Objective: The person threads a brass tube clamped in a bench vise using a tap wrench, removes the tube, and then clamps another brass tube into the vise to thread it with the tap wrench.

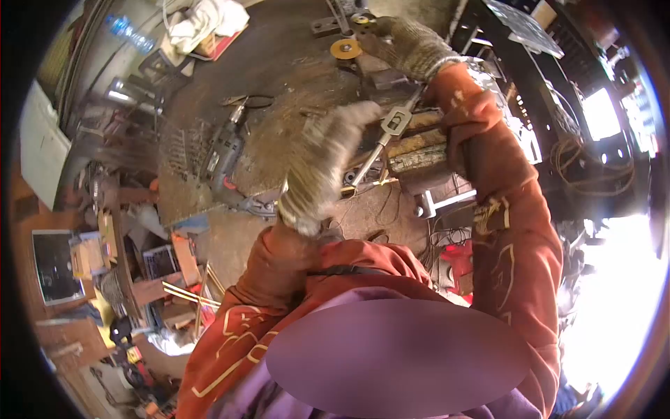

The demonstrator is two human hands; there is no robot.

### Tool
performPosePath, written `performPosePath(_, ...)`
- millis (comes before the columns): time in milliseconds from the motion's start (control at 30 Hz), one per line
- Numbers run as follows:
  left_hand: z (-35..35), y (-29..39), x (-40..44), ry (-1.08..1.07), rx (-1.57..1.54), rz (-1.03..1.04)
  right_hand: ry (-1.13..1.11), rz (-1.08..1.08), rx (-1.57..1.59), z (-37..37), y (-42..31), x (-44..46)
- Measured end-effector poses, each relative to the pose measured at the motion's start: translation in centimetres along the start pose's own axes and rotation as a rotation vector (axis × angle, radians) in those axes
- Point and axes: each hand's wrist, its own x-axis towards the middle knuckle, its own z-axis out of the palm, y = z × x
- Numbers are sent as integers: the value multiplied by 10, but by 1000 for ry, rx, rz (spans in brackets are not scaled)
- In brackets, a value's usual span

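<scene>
Both my hands wear knitted work gloves. My left hand (321, 157) is blurred by motion over the near part of the workbench (272, 73); its fingers look stretched toward the upper right, and I see nothing in them. Farther off, my right hand (408, 49) reaches across the bench, its fingertips dark and partly hidden beside an orange disc (345, 49). Whether they grip it I cannot tell. Between the hands lies a grey metal bar tool (396, 121) with a square opening in its middle, slanting across the bench edge.
A power drill (227, 150) and pliers (250, 101) lie left on the bench. Rough bars (419, 150) sit beneath my right forearm. White cloth (206, 24) and a plastic bottle (129, 31) are at the far left. Cables (436, 241) hang below the bench.
</scene>
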Motion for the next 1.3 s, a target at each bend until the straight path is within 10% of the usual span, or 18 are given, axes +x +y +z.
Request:
performPosePath(33, 5, 32, -7, -3, -229, -191, -123, 57, 165, 21, 18, 6)
performPosePath(433, 16, -3, 6, 191, 332, 309, -442, 203, 920, 15, 12, -19)
performPosePath(700, -1, -74, 82, 18, -251, -73, -42, 591, 1230, -42, -49, -107)
performPosePath(833, 52, -99, 163, -244, -291, 131, 457, 645, 667, -45, -149, -112)
performPosePath(1033, 148, -79, 198, -783, -105, 106, 527, 187, 329, -9, -179, -49)
performPosePath(1167, 69, -65, 156, -397, -102, 219, 491, 123, 327, -29, -155, -59)
performPosePath(1300, 4, -80, 88, -217, 614, 593, 346, 377, 359, -38, -74, -44)
